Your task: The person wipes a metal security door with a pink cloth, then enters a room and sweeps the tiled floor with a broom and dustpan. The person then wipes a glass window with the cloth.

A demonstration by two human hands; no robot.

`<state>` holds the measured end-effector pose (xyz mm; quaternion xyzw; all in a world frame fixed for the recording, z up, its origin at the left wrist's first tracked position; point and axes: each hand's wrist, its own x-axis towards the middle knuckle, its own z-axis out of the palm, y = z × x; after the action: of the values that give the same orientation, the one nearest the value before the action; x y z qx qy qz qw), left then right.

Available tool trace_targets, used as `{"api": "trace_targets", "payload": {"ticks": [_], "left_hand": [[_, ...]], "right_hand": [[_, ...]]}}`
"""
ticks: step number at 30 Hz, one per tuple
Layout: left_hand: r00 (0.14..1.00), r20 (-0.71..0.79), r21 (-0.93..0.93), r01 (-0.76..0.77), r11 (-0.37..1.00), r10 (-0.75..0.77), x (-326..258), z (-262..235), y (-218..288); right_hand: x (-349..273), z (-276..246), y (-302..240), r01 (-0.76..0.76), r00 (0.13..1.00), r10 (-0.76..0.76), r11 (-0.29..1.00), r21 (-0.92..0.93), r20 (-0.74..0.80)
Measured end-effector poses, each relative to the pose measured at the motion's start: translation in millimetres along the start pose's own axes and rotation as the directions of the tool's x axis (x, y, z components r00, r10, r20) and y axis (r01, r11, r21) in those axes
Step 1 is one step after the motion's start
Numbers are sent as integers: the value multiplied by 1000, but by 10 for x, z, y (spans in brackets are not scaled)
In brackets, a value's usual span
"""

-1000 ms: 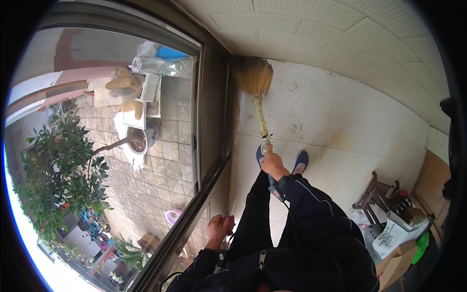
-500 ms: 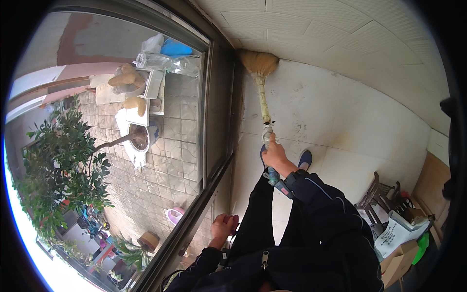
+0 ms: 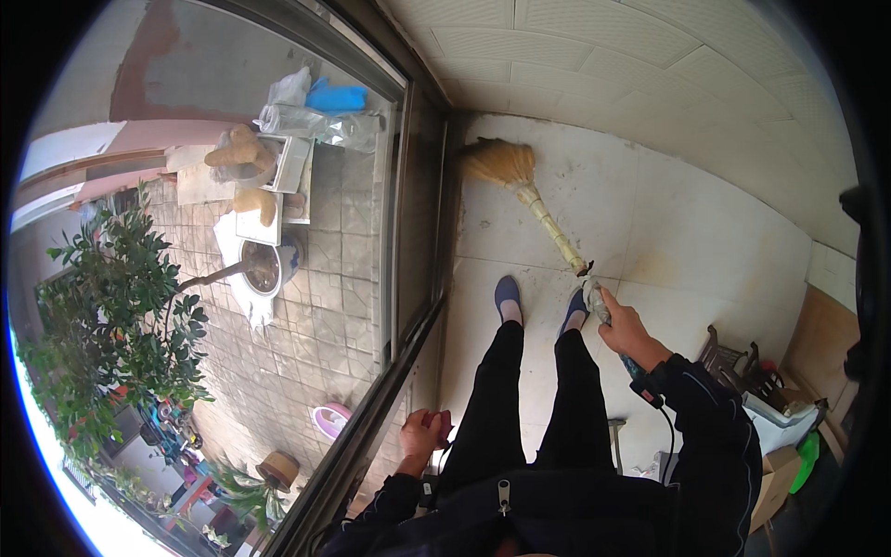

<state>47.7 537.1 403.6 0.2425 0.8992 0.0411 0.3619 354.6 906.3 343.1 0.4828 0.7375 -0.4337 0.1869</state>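
Mid-sweep, the right hand point(image 3: 624, 325) grips the broom point(image 3: 520, 181) handle with closed fingers while the left hand point(image 3: 425, 434) curls on the window ledge point(image 3: 371, 418); next, the bristles likely need dragging out of the corner.

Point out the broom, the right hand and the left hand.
broom point(image 3: 548, 226), head view, on the pale handle between bristles and grip.
right hand point(image 3: 624, 325), head view, on the back of the hand, closed on the broom handle.
left hand point(image 3: 424, 433), head view, on the knuckles, by the window frame.

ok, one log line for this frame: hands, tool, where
right hand: grips broom handle | broom head: on tiled floor by window corner | left hand: on window frame, holds nothing
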Motion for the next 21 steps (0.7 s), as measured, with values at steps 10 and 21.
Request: {"api": "trace_targets", "payload": {"ticks": [10, 21], "left_hand": [[1000, -31, -17, 6, 1000, -7, -139, 32, 53], [998, -67, 25, 19, 999, -17, -836, 592, -20]], "right_hand": [[1247, 750, -1439, -241, 969, 249, 936, 255, 2], [-22, 632, 245, 119, 964, -52, 962, -247, 261]]}}
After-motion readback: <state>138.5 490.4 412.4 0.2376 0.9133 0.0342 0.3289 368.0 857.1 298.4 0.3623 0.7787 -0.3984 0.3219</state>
